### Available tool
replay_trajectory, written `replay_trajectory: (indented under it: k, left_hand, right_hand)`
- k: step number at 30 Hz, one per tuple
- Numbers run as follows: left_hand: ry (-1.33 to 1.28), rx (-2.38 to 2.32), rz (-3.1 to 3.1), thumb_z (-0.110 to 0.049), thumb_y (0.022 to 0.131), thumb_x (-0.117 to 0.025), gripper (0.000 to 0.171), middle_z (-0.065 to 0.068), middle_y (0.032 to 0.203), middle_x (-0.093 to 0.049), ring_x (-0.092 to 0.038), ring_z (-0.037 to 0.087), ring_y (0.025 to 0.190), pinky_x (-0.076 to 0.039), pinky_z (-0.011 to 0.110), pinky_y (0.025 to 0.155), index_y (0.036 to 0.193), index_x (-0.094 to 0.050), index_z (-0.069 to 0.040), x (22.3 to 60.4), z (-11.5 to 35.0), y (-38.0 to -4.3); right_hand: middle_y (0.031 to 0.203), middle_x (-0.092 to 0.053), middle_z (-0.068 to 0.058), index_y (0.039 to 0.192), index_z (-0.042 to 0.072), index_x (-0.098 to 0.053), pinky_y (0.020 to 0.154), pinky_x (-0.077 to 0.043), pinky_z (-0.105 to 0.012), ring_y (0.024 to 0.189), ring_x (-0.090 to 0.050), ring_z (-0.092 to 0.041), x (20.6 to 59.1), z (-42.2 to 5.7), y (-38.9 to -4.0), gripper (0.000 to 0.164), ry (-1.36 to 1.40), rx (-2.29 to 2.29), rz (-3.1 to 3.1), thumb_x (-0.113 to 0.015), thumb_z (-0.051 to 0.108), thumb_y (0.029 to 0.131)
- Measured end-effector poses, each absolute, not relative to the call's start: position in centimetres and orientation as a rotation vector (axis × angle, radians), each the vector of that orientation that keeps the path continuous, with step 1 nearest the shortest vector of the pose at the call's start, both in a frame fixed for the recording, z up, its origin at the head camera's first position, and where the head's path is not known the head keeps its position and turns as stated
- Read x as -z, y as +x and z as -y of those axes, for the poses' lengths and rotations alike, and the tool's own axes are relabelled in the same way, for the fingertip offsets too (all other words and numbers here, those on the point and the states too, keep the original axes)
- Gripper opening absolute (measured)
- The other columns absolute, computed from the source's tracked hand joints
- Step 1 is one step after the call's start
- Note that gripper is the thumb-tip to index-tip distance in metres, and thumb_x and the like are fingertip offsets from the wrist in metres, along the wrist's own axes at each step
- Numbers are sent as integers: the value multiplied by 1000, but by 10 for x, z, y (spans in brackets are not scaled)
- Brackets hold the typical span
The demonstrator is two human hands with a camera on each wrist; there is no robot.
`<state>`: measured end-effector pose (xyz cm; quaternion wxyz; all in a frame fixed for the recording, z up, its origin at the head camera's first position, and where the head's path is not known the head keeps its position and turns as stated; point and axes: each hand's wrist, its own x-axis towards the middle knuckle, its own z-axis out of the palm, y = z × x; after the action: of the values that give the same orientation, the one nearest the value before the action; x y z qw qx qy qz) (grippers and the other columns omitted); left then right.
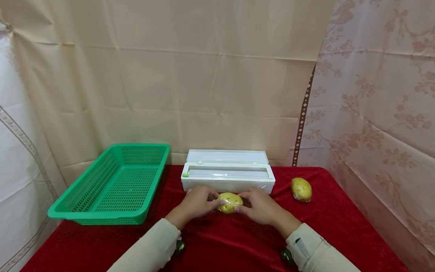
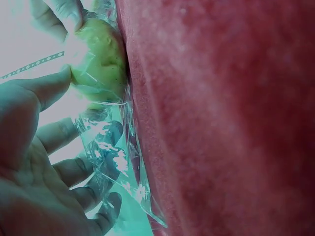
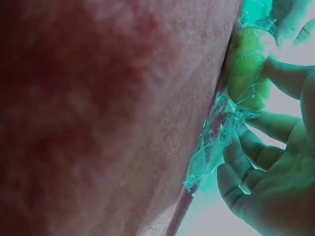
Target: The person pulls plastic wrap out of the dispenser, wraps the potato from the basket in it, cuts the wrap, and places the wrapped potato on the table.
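Observation:
A yellow potato in clear cling film lies on the red cloth between both hands. My left hand holds its left end, thumb pressed on the film over the skin. From the other side my right hand grips it the same way. In the left wrist view, loose film trails off the potato across the fingers. A crumpled film tail hangs by the curled fingers in the right wrist view. Just behind the hands stands a white cling film dispenser, lid raised, a roll inside.
A green plastic basket stands at the left of the table. Another film-wrapped potato lies at the right. Red cloth covers the table, and a beige curtain hangs behind it.

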<state>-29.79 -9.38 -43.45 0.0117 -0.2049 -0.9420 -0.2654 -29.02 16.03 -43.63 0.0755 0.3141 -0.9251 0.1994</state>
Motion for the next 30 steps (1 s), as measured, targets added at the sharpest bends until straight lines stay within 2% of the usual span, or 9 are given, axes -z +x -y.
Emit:
replay_trajectory:
  k: [4, 10, 12, 18, 23, 30]
  left_hand:
    - [-620, 825, 2944, -53, 96, -67, 30, -17, 92, -75, -64, 8, 92, -36, 39, 80, 98, -82, -28, 434, 93, -298]
    - [-606, 807, 2977, -55, 99, -62, 33, -16, 68, -64, -57, 6, 76, -36, 38, 79, 93, -81, -29, 435, 93, -301]
    - [-605, 797, 2977, -55, 99, -62, 34, -16, 65, -61, -55, 6, 74, -36, 38, 79, 92, -81, -29, 435, 93, -302]
    - [-589, 785, 2980, -55, 100, -59, 37, -15, 65, -61, -54, 8, 72, -36, 38, 78, 86, -81, -29, 436, 92, -304]
    - [-558, 789, 2988, -57, 101, -56, 40, -14, 66, -61, -54, 9, 71, -36, 40, 78, 83, -80, -30, 436, 90, -306]
    - [-513, 831, 3014, -58, 99, -60, 37, -16, 73, -66, -56, 9, 74, -37, 43, 81, 92, -82, -29, 438, 90, -305]
  right_hand:
    - [97, -71, 6, 113, 15, -78, 83, -52, -38, 93, -64, -14, 438, -160, -292, 28, 941, -593, 2769, -74, 35, 94]
    - [95, -72, 7, 110, 17, -77, 83, -53, -38, 91, -65, -13, 438, -156, -294, 23, 934, -581, 2794, -68, 34, 97]
    - [96, -73, 6, 109, 17, -77, 85, -53, -40, 93, -66, -15, 439, -156, -295, 23, 921, -590, 2810, -67, 34, 99]
    - [97, -72, 5, 108, 17, -77, 90, -52, -45, 98, -66, -18, 436, -153, -296, 25, 841, -638, 2892, -63, 37, 102]
    - [94, -71, 7, 106, 19, -77, 88, -52, -44, 96, -65, -17, 435, -152, -297, 26, 805, -640, 2924, -61, 40, 103]
    - [97, -72, 7, 106, 18, -78, 89, -52, -44, 96, -66, -17, 437, -154, -298, 25, 845, -675, 2879, -64, 39, 101]
